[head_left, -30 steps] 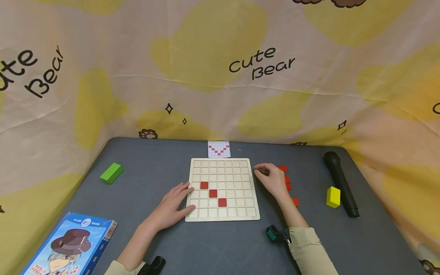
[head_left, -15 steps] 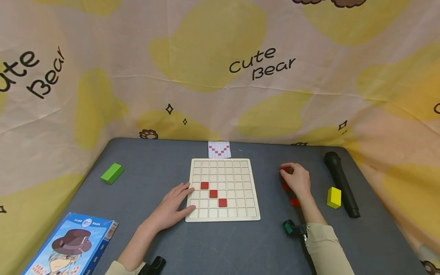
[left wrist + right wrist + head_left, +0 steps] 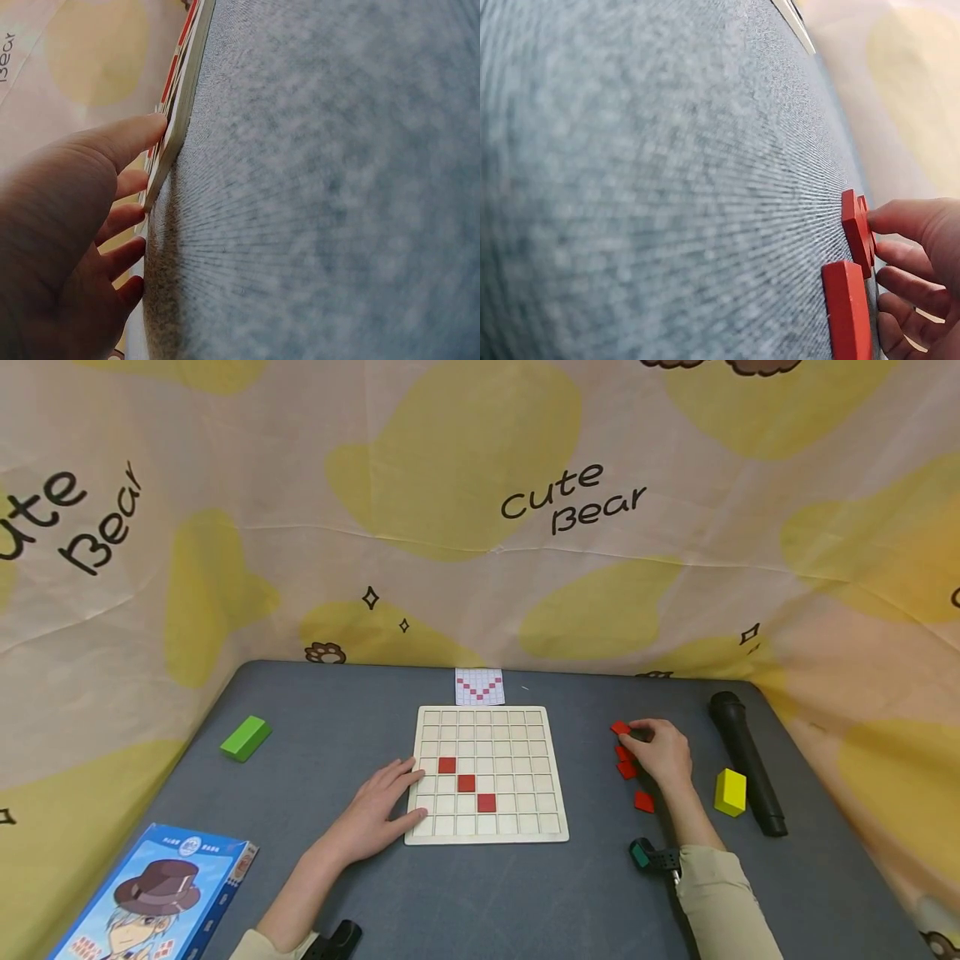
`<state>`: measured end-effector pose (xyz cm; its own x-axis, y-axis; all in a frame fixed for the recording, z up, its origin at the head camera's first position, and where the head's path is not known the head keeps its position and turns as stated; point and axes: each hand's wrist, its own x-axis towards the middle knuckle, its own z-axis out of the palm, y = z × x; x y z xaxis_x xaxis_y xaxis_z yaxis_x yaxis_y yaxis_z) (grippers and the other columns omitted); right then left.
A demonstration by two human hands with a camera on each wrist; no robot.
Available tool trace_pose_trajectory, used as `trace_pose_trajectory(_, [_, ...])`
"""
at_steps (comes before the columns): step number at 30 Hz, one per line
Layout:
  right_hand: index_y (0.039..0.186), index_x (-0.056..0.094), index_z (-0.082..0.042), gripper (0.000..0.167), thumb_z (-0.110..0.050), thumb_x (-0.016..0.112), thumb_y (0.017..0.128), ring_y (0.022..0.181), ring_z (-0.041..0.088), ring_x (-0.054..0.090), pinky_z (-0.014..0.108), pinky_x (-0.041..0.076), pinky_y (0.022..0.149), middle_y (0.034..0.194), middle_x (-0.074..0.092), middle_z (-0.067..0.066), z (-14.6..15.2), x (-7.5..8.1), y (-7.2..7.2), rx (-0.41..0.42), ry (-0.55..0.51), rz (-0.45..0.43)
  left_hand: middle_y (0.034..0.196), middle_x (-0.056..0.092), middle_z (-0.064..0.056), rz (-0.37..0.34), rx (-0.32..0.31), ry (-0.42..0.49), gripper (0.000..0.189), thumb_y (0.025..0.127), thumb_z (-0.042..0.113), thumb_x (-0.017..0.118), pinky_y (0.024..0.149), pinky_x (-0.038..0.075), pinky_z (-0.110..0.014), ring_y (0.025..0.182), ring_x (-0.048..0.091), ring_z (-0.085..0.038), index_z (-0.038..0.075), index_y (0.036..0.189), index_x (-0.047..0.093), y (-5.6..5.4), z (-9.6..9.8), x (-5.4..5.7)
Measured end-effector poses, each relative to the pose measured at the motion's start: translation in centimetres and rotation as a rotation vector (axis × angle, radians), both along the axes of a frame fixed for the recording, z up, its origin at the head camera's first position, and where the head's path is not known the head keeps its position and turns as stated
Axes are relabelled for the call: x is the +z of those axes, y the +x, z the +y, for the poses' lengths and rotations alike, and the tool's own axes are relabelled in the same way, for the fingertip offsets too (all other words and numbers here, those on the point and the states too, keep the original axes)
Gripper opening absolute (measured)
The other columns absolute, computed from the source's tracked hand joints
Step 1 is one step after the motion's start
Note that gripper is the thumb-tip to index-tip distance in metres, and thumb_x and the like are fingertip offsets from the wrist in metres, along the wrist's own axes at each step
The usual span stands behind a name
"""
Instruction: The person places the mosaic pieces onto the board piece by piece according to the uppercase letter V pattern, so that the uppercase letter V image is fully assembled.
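Observation:
My left hand [image 3: 375, 810] rests on the left edge of a white square grid board [image 3: 517, 839], fingers and thumb spread along it. In the left wrist view, the thumb touches the edge of the board [image 3: 184, 97]. Three red tiles sit in a diagonal on the board, one of them [image 3: 467, 783] in the middle. To the right of the board, my right hand [image 3: 663, 756] reaches down to several loose red tiles, its thumb and index fingertips right beside the farthest red tile [image 3: 618, 727]. In the right wrist view, the thumb overlaps a red tile [image 3: 857, 229]; I cannot tell whether it is pinched.
A small card [image 3: 480, 687] with a red V pattern lies behind the board. Right of my right hand are a yellow block [image 3: 730, 792] and a black microphone [image 3: 746, 760]. At left lie a green block [image 3: 246, 738] and a blue box [image 3: 161, 885].
My right hand has moved from beside the board's right edge over to the loose red tiles, then slightly further right. My left hand has stayed on the board.

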<state>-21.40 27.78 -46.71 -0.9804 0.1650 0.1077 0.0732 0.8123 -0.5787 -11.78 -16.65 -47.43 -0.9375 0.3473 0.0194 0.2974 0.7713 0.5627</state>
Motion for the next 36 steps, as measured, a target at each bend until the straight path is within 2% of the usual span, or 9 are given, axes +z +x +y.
trace_pose_trajectory(6, [0.112,0.069,-0.002,0.036,-0.028,0.07,0.088,0.1,0.039,0.053,0.053,0.046,0.083,0.124,0.056,0.024,-0.1,0.0,0.0,0.008,0.005,-0.01,0.154,0.036,-0.012,0.0,-0.001,-0.007,0.06,0.092,0.038,0.067,0.109,0.024,-0.063,0.143,0.025,-0.036,0.01,0.142,0.05,0.0,0.0,0.0])
trace_pose_trajectory(18, [0.109,0.071,-0.003,0.034,-0.029,0.072,0.087,0.1,0.038,0.055,0.052,0.045,0.085,0.12,0.06,0.023,-1.2,0.0,0.4,0.032,0.009,0.027,0.154,0.036,-0.012,0.013,-0.005,-0.005,0.061,0.091,0.036,0.068,0.108,0.024,-0.063,0.143,0.025,-0.037,0.008,0.142,0.05,0.1,0.0,0.0])
trace_pose_trajectory(24, [0.109,0.072,-0.003,0.033,-0.027,0.073,0.086,0.1,0.038,0.056,0.054,0.043,0.088,0.122,0.06,0.022,-2.8,0.1,0.5,0.068,-0.022,0.051,0.155,0.035,-0.011,0.005,-0.006,-0.002,0.061,0.092,0.037,0.067,0.108,0.024,-0.063,0.143,0.024,-0.037,0.009,0.143,0.049,0.1,-0.1,0.0])
trace_pose_trajectory(36, [0.102,0.074,-0.006,0.03,-0.026,0.079,0.081,0.093,0.031,0.06,0.047,0.047,0.083,0.11,0.066,0.016,-7.8,-0.3,0.9,0.184,-0.105,0.116,0.154,0.035,-0.012,0.006,-0.008,-0.006,0.061,0.092,0.037,0.067,0.108,0.024,-0.063,0.143,0.024,-0.037,0.009,0.143,0.049,0.1,-0.1,0.0])
